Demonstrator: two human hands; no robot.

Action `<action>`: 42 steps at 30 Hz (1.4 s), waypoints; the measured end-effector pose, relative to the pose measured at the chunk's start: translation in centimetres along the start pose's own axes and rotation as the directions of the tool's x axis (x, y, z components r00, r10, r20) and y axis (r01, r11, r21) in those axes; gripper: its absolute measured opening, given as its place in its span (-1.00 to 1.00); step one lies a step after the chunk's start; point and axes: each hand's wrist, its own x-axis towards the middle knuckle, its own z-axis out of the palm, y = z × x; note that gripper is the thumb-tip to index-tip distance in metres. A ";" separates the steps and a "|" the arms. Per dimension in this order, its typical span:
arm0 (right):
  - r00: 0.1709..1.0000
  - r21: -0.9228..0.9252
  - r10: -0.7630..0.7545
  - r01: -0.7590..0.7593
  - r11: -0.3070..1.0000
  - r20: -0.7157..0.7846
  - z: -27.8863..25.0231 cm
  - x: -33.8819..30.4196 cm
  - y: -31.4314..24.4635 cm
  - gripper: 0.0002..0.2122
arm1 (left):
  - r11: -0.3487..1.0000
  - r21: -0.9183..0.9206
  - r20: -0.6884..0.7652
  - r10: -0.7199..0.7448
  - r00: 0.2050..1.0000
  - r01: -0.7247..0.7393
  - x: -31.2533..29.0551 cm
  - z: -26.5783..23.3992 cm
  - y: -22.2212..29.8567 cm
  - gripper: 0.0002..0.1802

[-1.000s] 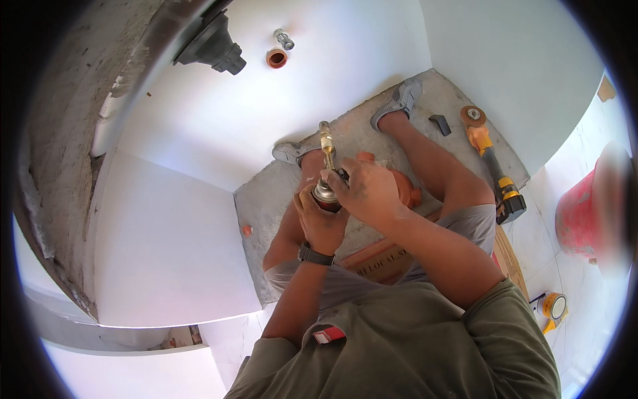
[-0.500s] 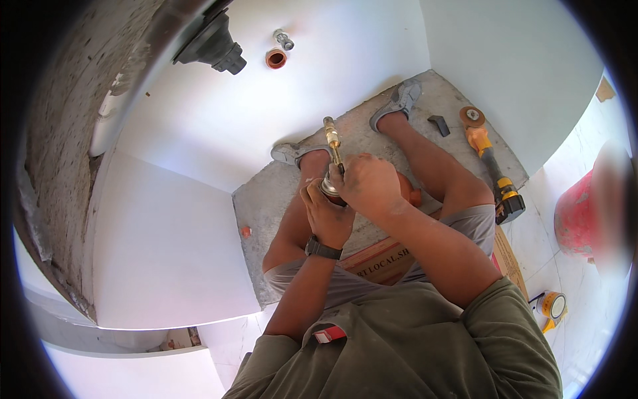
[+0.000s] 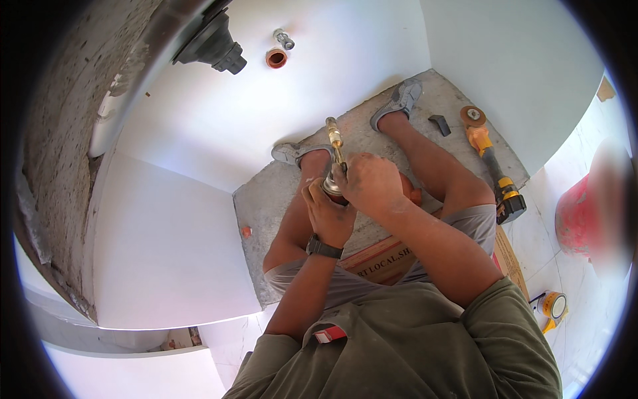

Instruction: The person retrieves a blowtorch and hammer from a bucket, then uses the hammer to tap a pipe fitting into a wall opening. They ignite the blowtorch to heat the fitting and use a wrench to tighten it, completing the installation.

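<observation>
Back wall [image 3: 359,40]: white, with a brown-rimmed pipe opening [image 3: 276,58] and a metal valve [image 3: 284,40] just above it.
Floor: rough concrete [image 3: 256,213] beneath the seated person's spread legs, pale tiles [image 3: 545,266] off to the right.
Torch [image 3: 332,185]: between the knees, brass burner tube [image 3: 335,136] tilted up toward the back wall, silver collar at the canister's top.
Left hand [image 3: 332,216]: grip wrapped round the canister below the collar, fingers bent, most of the canister covered; black watch [image 3: 323,247] on the wrist.
Right hand [image 3: 372,183]: grip curled in against the torch's neck, thumb along it; exactly what the fingertips pinch is hidden.
Orange fitting [image 3: 415,195]: partly showing behind the right hand.
Red bucket [image 3: 575,216]: on the tiles, far right, blurred along one side; I cannot tell what it contains.
Yellow-banded can [image 3: 553,305]: on the tiles at lower right, pale round end showing, contents out of sight.
Shirt pocket: a red-and-white packet [image 3: 330,334] sticking out.
Angle grinder [image 3: 492,163]: yellow and black, lying on the concrete right of the legs, near a small black bracket [image 3: 438,124].
Cardboard [image 3: 389,259]: brown, printed, between the thighs.
</observation>
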 end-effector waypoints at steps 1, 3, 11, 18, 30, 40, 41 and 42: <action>1.000 0.006 -0.005 0.005 1.000 -0.015 -0.1 0.0 -0.1 -0.66 | 1.000 0.008 -0.003 0.002 1.000 -0.002 0.0 0.0 0.0 -0.20; 1.000 0.021 -0.011 0.011 1.000 -0.029 -0.5 0.1 -0.3 -0.66 | 1.000 0.023 -0.006 0.003 1.000 -0.003 0.1 0.1 0.0 -0.20; 0.959 0.501 0.177 -0.268 0.823 0.222 -2.1 0.4 0.7 -0.56 | 0.998 -0.025 -0.027 -0.052 0.998 0.051 0.5 -0.5 0.2 -0.22; 0.789 0.460 0.297 -0.570 0.681 0.538 -2.7 1.1 5.6 -0.65 | 0.913 -0.327 0.069 -0.233 0.970 0.242 0.7 -1.9 -0.5 -0.31; 0.903 0.421 0.311 -0.416 0.806 0.296 1.1 4.0 5.0 -0.58 | 0.599 -0.728 0.264 -0.203 0.943 0.333 0.2 -4.9 2.0 -0.34; 0.871 0.385 0.284 -0.442 0.810 0.401 3.7 5.4 4.4 -0.47 | 0.541 -0.755 0.323 -0.186 0.928 0.371 0.3 -5.0 1.8 -0.45; 0.863 0.376 0.252 -0.431 0.820 0.438 4.2 4.7 5.2 -0.45 | 0.570 -0.741 0.283 -0.213 0.935 0.355 0.4 -4.8 1.6 -0.46; 0.844 0.336 0.283 -0.458 0.823 0.456 4.8 3.7 5.9 -0.44 | 0.598 -0.726 0.242 -0.239 0.940 0.339 0.5 -4.7 1.3 -0.47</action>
